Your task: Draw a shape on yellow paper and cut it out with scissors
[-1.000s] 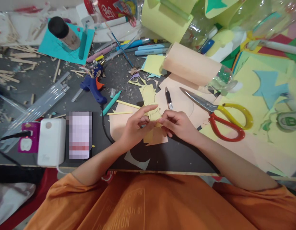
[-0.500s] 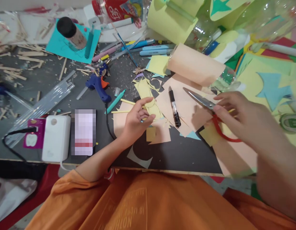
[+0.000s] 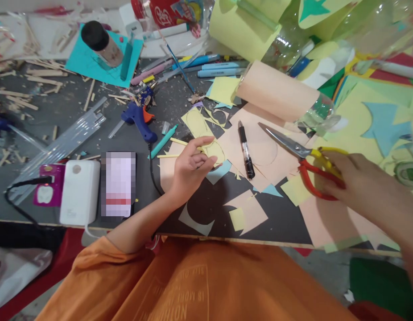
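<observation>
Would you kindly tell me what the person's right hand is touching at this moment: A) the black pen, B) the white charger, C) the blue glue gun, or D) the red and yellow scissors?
D: the right hand rests on the handles of the scissors, while the pen lies untouched on the peach paper.

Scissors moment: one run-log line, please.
right hand on scissors handles | left hand holds yellow cutout | pen on paper

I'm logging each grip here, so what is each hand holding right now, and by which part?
The right hand grips the scissors by their red and yellow handles. The left hand pinches a yellow paper cutout at its near edge.
</observation>
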`<state>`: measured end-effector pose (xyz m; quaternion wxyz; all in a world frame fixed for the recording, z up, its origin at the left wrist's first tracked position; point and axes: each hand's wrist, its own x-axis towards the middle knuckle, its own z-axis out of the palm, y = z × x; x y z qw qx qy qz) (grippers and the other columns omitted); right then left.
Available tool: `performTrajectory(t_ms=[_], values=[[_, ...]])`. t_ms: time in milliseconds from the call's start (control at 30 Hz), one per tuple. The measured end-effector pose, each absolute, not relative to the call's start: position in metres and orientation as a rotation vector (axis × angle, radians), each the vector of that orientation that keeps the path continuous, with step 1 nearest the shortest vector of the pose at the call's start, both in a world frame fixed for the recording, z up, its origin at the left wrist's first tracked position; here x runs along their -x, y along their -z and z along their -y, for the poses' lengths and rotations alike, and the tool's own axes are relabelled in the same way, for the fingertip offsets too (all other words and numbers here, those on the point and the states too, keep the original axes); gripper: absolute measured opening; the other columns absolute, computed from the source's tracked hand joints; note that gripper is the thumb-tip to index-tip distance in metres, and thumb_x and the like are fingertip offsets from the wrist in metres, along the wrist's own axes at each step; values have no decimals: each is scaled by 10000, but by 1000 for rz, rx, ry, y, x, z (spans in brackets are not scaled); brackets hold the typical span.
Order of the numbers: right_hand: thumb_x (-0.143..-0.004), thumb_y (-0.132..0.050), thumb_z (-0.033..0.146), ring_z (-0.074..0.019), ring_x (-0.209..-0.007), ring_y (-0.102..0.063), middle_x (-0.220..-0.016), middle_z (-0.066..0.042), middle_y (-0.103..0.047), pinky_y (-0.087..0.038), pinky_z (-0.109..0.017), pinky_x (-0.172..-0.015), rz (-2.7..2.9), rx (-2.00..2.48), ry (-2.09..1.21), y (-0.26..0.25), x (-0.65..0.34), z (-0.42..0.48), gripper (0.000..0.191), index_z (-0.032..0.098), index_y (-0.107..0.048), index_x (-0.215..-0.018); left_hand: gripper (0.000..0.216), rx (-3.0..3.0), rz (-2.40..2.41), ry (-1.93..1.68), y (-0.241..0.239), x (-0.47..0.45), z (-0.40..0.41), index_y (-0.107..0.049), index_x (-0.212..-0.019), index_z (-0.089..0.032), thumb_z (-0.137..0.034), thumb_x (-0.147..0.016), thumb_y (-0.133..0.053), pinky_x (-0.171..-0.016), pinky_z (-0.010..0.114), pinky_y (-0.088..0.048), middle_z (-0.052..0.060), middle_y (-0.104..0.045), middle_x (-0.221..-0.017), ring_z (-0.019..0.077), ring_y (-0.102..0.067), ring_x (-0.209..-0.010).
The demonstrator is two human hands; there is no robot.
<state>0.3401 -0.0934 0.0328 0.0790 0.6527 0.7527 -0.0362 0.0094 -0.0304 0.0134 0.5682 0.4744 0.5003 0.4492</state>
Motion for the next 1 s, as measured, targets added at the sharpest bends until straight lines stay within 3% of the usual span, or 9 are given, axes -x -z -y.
performTrajectory(t_ms=[67,233,300,433,533,600,700,833,1000], values=[[-846,-419,370,-343,-885,-634,-1061,-211,-611,-516,-404,-651,-2220,-1962,57,-34,-333,88,575,123,-413,-1365,282,-1089,-1212,-1033,-16,-10,30,-614,-968,-194,-203,-693,-674,-529,168,-485,-12,-661,-860,39,-571,-531],[-792,-464,387,-272,-684,-616,-969,-123,-588,-433,-320,-479,-2044,-1992,216,-39,-320,72,595,274,-444,-1376,243,-1007,-1234,-1019,-19,-11,29,-614,-925,-188,-199,-689,-672,-570,196,-530,-76,-562,-579,65,-574,-507],[-790,-459,427,-262,-657,-610,-930,-109,-597,-435,-325,-491,-2006,-2081,281,-41,-316,68,516,275,-527,-1278,249,-987,-1217,-1029,-19,-11,29,-613,-940,-192,-197,-697,-662,-628,231,-568,-94,-533,-534,64,-561,-495],[-735,-475,421,-302,-818,-662,-951,-103,-672,-496,-374,-620,-2045,-2346,469,-49,-313,73,374,271,-615,-1048,293,-989,-1209,-1056,-19,-11,29,-627,-969,-194,-199,-681,-681,-635,223,-571,-81,-592,-605,62,-588,-530],[-659,-590,468,-259,-652,-656,-761,-53,-672,-508,-359,-558,-1951,-2634,934,-62,-308,86,346,281,-613,-948,313,-973,-1216,-1065,-19,-11,29,-631,-980,-195,-201,-674,-696,-612,205,-554,-72,-620,-636,67,-610,-545],[-646,-674,510,-236,-563,-640,-631,-23,-636,-519,-339,-507,-1859,-2658,1434,-71,-298,96,353,280,-615,-907,305,-971,-1199,-1057,-19,-11,29,-631,-974,-195,-204,-677,-695,-605,213,-552,-79,-600,-589,77,-611,-532],[-733,-686,505,-240,-611,-673,-655,-42,-662,-557,-333,-531,-1521,-2500,2117,-76,-278,109,283,279,-627,-894,267,-1017,-1188,-1035,-18,-9,29,-650,-955,-189,-193,-690,-683,-550,190,-505,-81,-562,-523,75,-576,-506],[-811,-620,514,-224,-687,-665,-753,-37,-658,-564,-328,-561,-1385,-2014,2771,-63,-259,121,255,345,-641,-1000,266,-1098,-1210,-1041,-16,-6,29,-681,-983,-177,-174,-717,-670,-540,173,-451,-65,-550,-543,59,-509,-522],[-786,-583,645,-257,-991,-674,-1029,-62,-674,-561,-383,-835,-1163,-1631,3047,-42,-260,130,473,379,-604,-1176,218,-1182,-1179,-1101,-12,-6,29,-709,-946,-186,-194,-730,-684,-587,185,-488,-22,-600,-735,58,-557,-599]])
